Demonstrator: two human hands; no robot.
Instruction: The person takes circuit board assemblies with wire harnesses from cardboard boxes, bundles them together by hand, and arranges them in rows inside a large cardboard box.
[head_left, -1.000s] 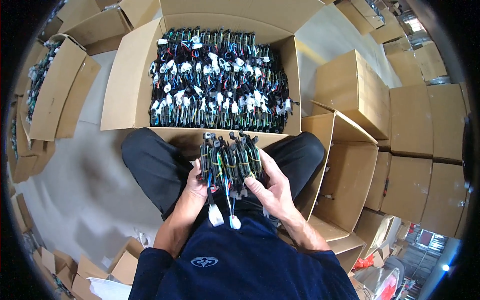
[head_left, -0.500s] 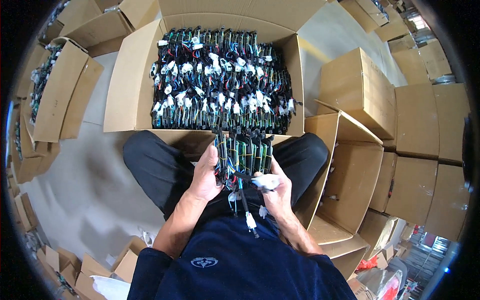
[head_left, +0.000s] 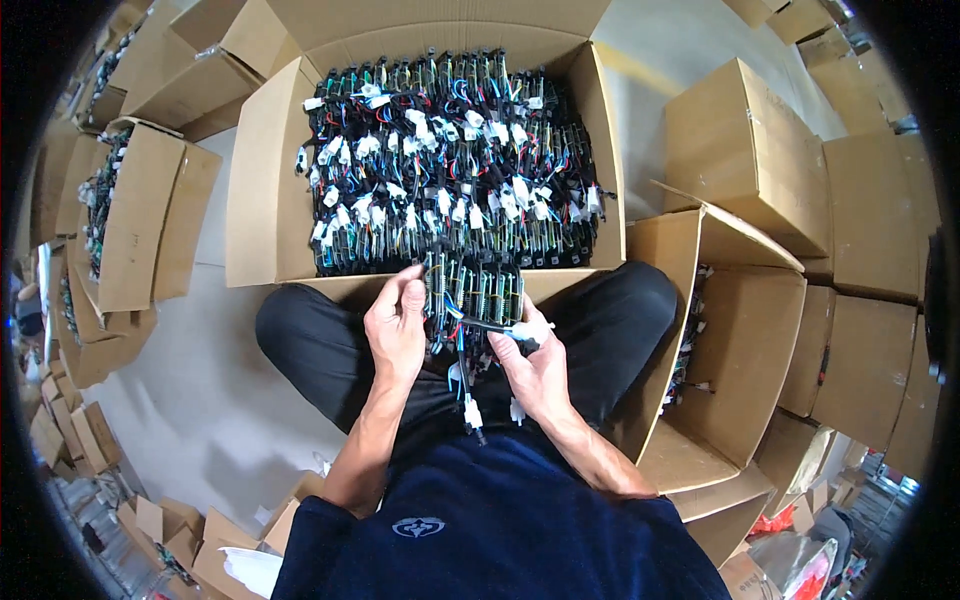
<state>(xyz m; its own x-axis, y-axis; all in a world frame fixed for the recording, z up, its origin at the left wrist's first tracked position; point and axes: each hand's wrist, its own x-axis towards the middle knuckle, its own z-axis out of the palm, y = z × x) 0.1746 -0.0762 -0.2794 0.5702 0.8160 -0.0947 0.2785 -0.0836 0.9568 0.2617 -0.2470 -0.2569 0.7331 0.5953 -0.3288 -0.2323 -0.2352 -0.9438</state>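
A bundle of upright green-and-black circuit boards (head_left: pixel 480 288) with cables stands over my lap, against the near wall of a big cardboard box (head_left: pixel 609 170). My left hand (head_left: pixel 398 335) is closed on the bundle's left side, thumb up near its top corner. At the lower right, my right hand (head_left: pixel 535 375) grips the bundle with the thumb in front, by a black cable that crosses it. Below the bundle hangs another cable with a white connector (head_left: pixel 473 411). Rows of similar wired boards (head_left: pixel 450 215) with white plugs fill much of the box. Fingers behind the bundle are hidden.
An open carton (head_left: pixel 745 370) with wired parts inside lies at my right knee. Closed cartons (head_left: pixel 740 150) stand beyond it. More open boxes with boards (head_left: pixel 140 215) line the left, past the grey floor (head_left: pixel 190 400).
The view has shifted a little. My left hand has moved up along the bundle's side, and my right thumb has come lower and further inward across its front.
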